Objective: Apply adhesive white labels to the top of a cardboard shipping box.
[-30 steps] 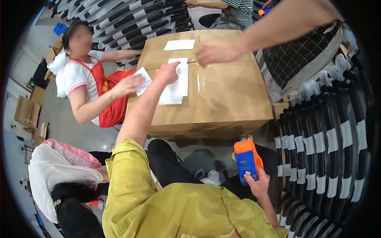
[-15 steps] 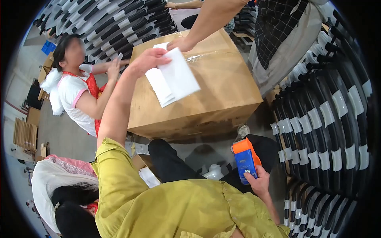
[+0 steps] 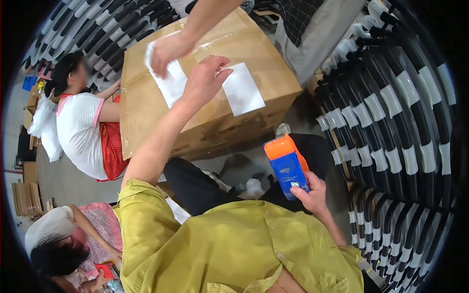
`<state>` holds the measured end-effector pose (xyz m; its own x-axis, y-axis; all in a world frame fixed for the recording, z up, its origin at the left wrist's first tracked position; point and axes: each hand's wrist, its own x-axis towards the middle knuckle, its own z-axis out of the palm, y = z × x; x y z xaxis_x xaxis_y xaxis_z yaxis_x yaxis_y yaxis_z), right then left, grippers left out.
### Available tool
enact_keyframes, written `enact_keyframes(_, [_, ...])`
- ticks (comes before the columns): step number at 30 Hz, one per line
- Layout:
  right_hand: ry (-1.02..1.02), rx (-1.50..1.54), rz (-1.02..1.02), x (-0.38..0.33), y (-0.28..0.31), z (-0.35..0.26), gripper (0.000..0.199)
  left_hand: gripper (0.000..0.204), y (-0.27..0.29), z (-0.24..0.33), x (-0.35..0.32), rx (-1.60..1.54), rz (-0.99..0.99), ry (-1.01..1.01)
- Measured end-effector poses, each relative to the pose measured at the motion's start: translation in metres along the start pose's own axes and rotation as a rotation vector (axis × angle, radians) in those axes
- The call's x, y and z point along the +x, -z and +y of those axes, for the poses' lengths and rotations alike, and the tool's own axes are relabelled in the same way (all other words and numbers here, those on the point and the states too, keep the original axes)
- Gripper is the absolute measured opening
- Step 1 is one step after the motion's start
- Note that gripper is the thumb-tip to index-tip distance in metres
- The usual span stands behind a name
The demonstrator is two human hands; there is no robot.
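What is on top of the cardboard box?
White sheets lie on the box. The left hand and a co-worker's hand partly hide them; what lies underneath is covered.

Black curved tubes [image 3: 386, 112] with white wrapping fill 2 places, the right side and the upper left of the frame. At far left sit a blue container [image 3: 30, 83], a white plastic bundle [image 3: 45, 128] and stacked brown boards [image 3: 27, 199]; crumpled white plastic [image 3: 254, 188] lies lower centre.

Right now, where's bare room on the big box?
The cardboard box is bare between the right white sheet and the box's right edge, and between the left white sheet and the box's left edge. It's crowded in between, where the left hand and a co-worker's hand are close together.
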<state>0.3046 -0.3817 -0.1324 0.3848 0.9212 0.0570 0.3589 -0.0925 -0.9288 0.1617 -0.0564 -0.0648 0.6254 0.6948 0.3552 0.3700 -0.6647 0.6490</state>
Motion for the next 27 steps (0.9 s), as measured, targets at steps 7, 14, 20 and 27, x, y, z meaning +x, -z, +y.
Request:
enact_keyframes(7, [-0.067,0.426,-0.016,0.008,-0.007,-0.008,0.035,0.044,-0.036,-0.015,-0.025,0.613,-0.175,-0.261])
enact_keyframes(14, [0.088,0.417,-0.092,-0.002,0.004,-0.015,0.042,0.033,-0.020,0.073,-0.066,-0.791,-0.591,0.467])
enact_keyframes(20, [0.333,0.315,-0.163,-0.002,0.007,-0.016,0.047,0.022,-0.007,0.091,-0.092,-1.306,-0.830,0.668])
enact_keyframes(27, [0.575,0.198,-0.189,0.008,0.004,-0.017,0.051,0.019,0.006,0.095,-0.105,-1.331,-0.741,0.682])
